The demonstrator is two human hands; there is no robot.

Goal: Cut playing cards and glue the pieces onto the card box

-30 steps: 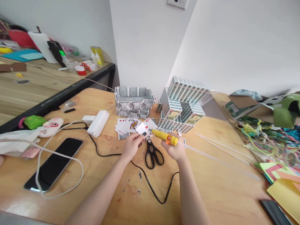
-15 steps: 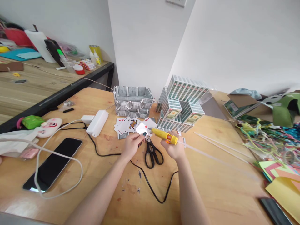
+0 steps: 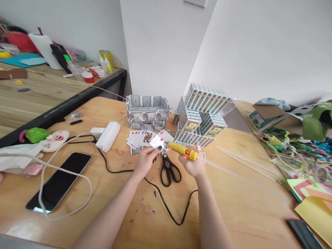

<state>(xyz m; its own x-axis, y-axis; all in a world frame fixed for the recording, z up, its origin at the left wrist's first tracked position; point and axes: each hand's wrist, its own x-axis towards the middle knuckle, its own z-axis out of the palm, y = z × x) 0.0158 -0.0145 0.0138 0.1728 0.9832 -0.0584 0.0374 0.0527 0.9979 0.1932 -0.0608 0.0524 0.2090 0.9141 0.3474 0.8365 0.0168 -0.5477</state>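
Between the thumb and fingers of my left hand is a white playing card with a red mark. My right hand is wrapped round a yellow hot glue gun, its nozzle pointing left at the card's right edge; whether they touch I cannot tell. A clear glue stick trails from the gun's back. Black-handled scissors lie on the table between my hands. Behind the left hand are fanned playing cards. Beyond them stands a box-like structure of folded cards.
Stacked card boxes stand at the back right. A white power block, a black cable and a phone with a white cord lie left and in front. Two glue sticks, colored paper and tangled craft strips are to the right.
Almost nothing differs. Both hands keep their places, with the card and the glue gun still held close together.
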